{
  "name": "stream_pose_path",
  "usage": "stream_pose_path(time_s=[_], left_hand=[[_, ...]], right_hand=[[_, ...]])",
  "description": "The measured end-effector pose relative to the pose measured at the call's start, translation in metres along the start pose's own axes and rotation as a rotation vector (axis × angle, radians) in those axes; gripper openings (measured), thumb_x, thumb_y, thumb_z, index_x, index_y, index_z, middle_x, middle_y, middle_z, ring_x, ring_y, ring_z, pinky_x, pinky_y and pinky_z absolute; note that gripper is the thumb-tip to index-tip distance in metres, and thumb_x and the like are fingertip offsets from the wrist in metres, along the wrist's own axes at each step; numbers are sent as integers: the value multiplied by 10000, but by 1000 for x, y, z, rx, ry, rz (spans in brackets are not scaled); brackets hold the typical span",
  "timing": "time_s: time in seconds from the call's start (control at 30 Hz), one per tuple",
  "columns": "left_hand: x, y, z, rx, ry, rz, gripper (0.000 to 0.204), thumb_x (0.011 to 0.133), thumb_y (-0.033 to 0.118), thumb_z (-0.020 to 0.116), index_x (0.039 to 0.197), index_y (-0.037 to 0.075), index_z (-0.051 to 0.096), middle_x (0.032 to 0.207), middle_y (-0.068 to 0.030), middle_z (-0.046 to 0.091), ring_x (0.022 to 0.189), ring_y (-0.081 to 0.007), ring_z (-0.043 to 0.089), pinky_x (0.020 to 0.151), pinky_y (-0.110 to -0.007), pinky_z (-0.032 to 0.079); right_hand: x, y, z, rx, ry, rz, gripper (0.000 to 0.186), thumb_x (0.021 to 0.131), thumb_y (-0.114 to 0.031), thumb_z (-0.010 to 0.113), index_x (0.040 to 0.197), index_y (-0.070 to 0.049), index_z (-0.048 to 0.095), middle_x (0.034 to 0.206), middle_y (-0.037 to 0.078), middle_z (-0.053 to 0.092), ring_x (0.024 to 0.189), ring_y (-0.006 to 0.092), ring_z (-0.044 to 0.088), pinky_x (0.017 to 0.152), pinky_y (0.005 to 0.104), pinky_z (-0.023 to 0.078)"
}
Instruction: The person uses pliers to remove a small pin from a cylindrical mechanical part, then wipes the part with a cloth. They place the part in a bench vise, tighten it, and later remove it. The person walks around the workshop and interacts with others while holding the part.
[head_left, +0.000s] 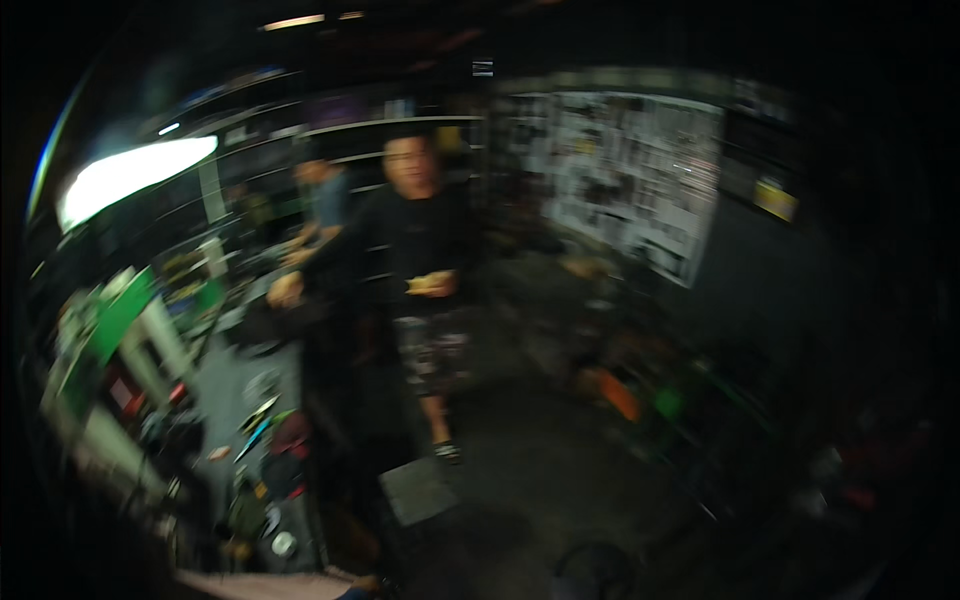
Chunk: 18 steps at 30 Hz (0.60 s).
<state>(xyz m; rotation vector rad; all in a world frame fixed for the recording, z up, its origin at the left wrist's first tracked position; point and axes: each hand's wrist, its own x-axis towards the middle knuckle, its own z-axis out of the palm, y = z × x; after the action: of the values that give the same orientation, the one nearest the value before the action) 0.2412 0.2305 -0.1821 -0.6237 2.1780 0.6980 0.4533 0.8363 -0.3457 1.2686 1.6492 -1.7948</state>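
Along the lower edge at left runs a skin-coloured strip that looks like my left forearm, ending at what seems to be my left hand (348, 578). Its fingers are cut off by the frame and smeared, so I cannot make out what they hold. Nearest to it is the end of a long grey workbench (235, 385). A round pale object (284, 544), a blue-handled tool (254, 440) and a dark red item (291, 434) lie on that bench. No part of my right hand shows.
A person in black (425, 235) stands beyond the bench, one hand reaching to it, the other holding something small and yellow (420, 285). Another person (328, 195) works farther back. Green-and-white equipment (130, 315) lines the left; a flat grey panel (418, 491) lies low by the bench.
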Motion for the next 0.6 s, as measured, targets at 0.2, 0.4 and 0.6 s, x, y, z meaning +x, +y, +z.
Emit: stream_pose_path(time_s=[0.2, 0.4, 0.6], left_hand=[[-62, -68, 30, -116, 102, -196, 533, 713, 632, 841, 839, 115, 827, 823, -83, 784, 749, -228, 767, 751, -355, 612], [-88, -92, 36, -609, 99, -179, 294, 880, 350, 803, 907, 58, 804, 691, -89, 720, 474, -208, 626, 444, -393, 556], [-50, -117, 42, -273, 60, -324, 637, 659, 707, 834, 858, 101, 826, 864, -99, 786, 771, -254, 764, 766, -385, 612]], right_hand=[[58, -80, 31, -103, -70, 35, 263, 1040, -346, 605, 971, -111, 702, 794, 110, 695, 551, 241, 606, 434, 377, 502], [122, -115, 79, 24, -209, 28, 312, 1029, -401, 624, 983, -99, 691, 877, 134, 699, 619, 252, 609, 460, 403, 518], [98, -199, 168, -477, -210, -210, 356, 994, -408, 671, 1048, -56, 679, 922, 166, 682, 764, 286, 659, 528, 464, 550]])
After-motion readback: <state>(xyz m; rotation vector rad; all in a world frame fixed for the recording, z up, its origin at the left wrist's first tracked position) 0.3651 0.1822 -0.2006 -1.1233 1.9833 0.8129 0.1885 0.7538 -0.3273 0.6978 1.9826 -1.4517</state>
